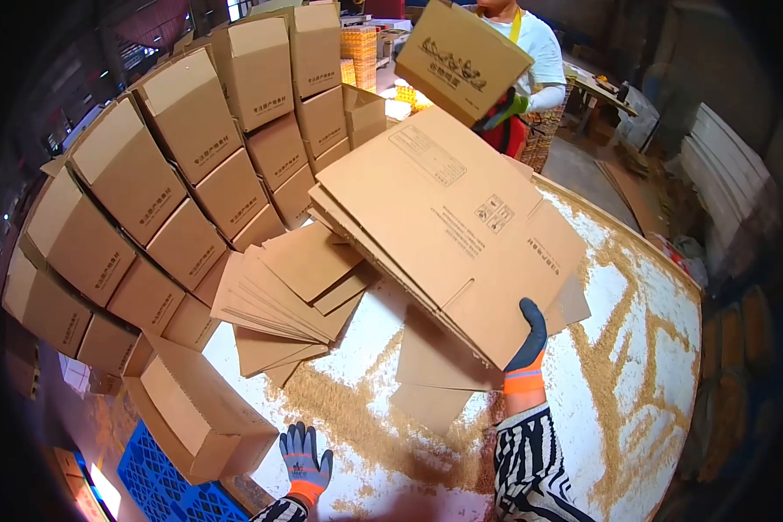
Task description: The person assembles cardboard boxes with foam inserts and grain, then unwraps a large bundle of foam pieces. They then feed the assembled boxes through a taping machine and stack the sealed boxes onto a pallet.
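My right hand [528, 341], in a dark glove with an orange cuff, grips the near corner of a stack of flattened cardboard boxes [461, 217]. Its thumb lies along the edge of the printed top sheet, and the other fingers are hidden. My left hand [306, 456], in a grey glove with an orange cuff, has its fingers spread above the table and holds nothing. Just left of it stands an open-topped cardboard box [202, 409]. Smaller flat cardboard sheets [278, 291] lie fanned out to the left of the big stack.
Rows of set-up cartons [204, 113] rise in a wall on the left. The white table [639, 383] is streaked with brown dust. A blue pallet [161, 478] lies at lower left. Across the table a co-worker [544, 61] holds a printed carton [461, 61].
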Tool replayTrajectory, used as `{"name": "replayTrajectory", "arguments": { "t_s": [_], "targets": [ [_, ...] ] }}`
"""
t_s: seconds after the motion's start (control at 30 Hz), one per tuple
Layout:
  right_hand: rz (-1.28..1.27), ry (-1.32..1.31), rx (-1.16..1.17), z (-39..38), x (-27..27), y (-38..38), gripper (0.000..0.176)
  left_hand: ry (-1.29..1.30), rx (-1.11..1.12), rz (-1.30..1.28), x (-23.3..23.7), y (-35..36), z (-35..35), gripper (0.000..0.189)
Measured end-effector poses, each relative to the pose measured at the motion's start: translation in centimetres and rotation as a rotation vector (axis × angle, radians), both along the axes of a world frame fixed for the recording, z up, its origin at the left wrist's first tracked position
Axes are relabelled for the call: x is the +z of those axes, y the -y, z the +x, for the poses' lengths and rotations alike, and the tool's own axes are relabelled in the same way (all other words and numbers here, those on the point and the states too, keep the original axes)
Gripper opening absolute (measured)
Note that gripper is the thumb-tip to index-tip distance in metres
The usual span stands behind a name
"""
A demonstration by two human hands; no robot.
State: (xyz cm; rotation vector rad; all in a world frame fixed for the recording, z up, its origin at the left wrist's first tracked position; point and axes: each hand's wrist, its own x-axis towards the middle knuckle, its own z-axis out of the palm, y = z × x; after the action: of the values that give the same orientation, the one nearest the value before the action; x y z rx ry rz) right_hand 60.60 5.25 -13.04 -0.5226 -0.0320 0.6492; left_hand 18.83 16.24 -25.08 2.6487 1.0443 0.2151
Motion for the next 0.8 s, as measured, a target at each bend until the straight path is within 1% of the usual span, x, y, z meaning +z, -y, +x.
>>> {"name": "replayTrajectory", "arguments": {
  "t_s": [0.17, 0.23, 0.3, 0.37, 0.4, 0.43, 0.47, 0.6, 0.7, 0.73, 0.8],
  "targets": [
    [-0.104, 0.180, -0.088, 9.0, 1.4, -4.8, 0.051, -0.014, -0.014, -0.016, 0.1, -0.2, 0.1, 0.065],
    [-0.137, 0.221, -0.073, 14.6, 1.2, -6.1, 0.048, -0.027, 0.005, -0.024, -0.4, -0.4, 0.1, 0.064],
    [-0.165, 0.282, 0.028, 18.8, 1.8, -7.2, 0.045, -0.020, 0.000, -0.034, -0.7, -0.6, 0.1, 0.065],
    [-0.247, 0.313, 0.042, 22.6, 1.3, -8.3, 0.047, -0.038, -0.003, -0.045, -0.4, -0.8, 0.5, 0.065],
    [-0.262, 0.283, 0.081, 24.5, 0.8, -8.7, 0.045, -0.054, -0.003, -0.040, -0.6, -0.8, 0.4, 0.066],
    [-0.274, 0.254, 0.118, 25.7, 0.5, -9.2, 0.044, -0.067, 0.003, -0.053, -0.4, -0.8, 0.5, 0.065],
    [-0.326, 0.258, 0.086, 26.4, -0.2, -9.4, 0.045, -0.070, 0.002, -0.056, -0.5, -0.9, 0.5, 0.065],
    [-0.326, 0.301, 0.030, 28.2, -4.7, -10.0, 0.050, -0.040, -0.016, -0.025, -0.9, -1.0, 0.4, 0.066],
    [-0.336, 0.277, 0.096, 28.8, -4.5, -9.6, 0.047, -0.055, -0.008, -0.030, -0.7, -0.9, 0.7, 0.066],
    [-0.376, 0.293, 0.025, 28.9, -4.5, -9.6, 0.047, -0.075, -0.004, -0.029, -0.6, -0.9, 0.8, 0.067],
    [-0.342, 0.305, 0.018, 29.4, -3.7, -9.8, 0.046, -0.070, -0.007, -0.023, -0.5, -1.0, 0.9, 0.067]
  ]
}}
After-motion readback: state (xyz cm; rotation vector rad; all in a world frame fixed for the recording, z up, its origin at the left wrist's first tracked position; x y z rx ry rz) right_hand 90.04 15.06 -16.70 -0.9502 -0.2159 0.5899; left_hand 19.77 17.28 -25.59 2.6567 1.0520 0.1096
